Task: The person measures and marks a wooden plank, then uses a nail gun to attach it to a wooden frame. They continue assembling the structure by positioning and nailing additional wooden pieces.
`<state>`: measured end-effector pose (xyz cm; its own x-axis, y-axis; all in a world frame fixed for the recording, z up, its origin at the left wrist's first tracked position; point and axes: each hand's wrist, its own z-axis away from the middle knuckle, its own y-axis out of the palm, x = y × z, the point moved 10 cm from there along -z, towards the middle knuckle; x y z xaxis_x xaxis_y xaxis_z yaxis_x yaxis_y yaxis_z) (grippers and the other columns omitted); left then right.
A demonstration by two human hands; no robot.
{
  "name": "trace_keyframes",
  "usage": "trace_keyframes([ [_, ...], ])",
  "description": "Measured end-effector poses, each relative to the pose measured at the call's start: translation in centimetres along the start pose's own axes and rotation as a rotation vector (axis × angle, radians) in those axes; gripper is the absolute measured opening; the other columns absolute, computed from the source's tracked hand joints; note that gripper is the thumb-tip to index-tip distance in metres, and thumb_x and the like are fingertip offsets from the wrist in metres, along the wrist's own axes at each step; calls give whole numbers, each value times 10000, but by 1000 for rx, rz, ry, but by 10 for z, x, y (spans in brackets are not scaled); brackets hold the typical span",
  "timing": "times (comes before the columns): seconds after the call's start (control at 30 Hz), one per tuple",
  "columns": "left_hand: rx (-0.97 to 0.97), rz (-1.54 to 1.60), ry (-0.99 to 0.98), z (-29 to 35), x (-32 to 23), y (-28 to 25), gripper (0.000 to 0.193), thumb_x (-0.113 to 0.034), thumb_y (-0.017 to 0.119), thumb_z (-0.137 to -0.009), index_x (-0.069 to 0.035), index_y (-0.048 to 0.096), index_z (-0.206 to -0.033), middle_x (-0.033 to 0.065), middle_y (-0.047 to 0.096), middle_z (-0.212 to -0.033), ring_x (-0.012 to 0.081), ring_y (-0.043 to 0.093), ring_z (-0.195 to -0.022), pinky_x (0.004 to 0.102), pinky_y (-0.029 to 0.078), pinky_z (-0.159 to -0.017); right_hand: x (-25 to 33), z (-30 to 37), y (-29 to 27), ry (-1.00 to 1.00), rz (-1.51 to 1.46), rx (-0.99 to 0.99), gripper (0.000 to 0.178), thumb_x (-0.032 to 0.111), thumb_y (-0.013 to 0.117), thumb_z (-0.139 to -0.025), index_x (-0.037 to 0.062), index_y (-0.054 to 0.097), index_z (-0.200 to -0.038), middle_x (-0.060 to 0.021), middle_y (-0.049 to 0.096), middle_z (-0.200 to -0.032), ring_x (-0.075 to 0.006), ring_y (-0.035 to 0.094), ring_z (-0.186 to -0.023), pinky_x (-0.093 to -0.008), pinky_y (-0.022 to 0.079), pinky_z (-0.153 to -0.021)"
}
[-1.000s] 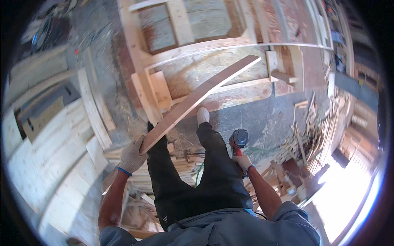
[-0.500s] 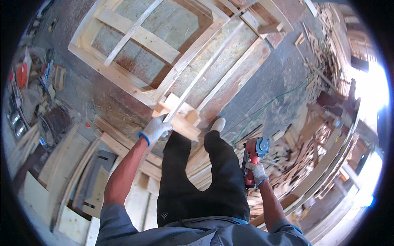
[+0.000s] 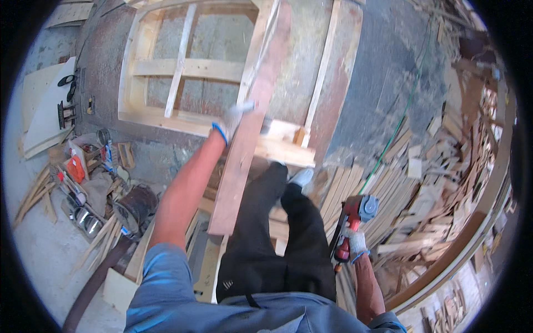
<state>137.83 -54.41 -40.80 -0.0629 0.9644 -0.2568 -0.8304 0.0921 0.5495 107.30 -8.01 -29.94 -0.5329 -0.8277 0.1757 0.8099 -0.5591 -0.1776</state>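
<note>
My left hand (image 3: 236,116), in a white glove with a blue cuff, is closed on the left edge of a long reddish wooden board (image 3: 241,166). The board's wide face is turned up, and its near end reaches beside my left leg. Under and beyond it lies a pale wooden frame (image 3: 161,118) with crossbars. Short wood blocks (image 3: 284,149) sit at the frame's near right corner, partly behind the board. Down at my right side, my gloved right hand (image 3: 356,242) grips a red and grey nail gun (image 3: 358,212), its head pointing away from me.
Scrap wood strips (image 3: 416,222) are heaped on the right, with a green hose (image 3: 397,130) running past them. To the left stand a dark round drum (image 3: 135,206), an orange item (image 3: 75,168) and loose clutter. My feet are close to the wood blocks.
The long board in my left hand now shows its wide reddish face, where a narrow strip showed before. My left hand has moved forward; my right still holds the nail gun. The view has turned.
</note>
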Motion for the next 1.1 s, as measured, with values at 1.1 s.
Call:
trace_keyframes([
  [1.1, -9, -1432, 74, 18, 162, 40, 437, -165, 580, -949, 11, 541, -1347, 207, 659, -1266, 331, 682, -1115, 439, 527, -980, -97, -96, 206, -258, -826, -31, 155, 128, 684, -926, 23, 695, -1039, -51, 697, -778, -161, 661, -602, -299, 522, -550],
])
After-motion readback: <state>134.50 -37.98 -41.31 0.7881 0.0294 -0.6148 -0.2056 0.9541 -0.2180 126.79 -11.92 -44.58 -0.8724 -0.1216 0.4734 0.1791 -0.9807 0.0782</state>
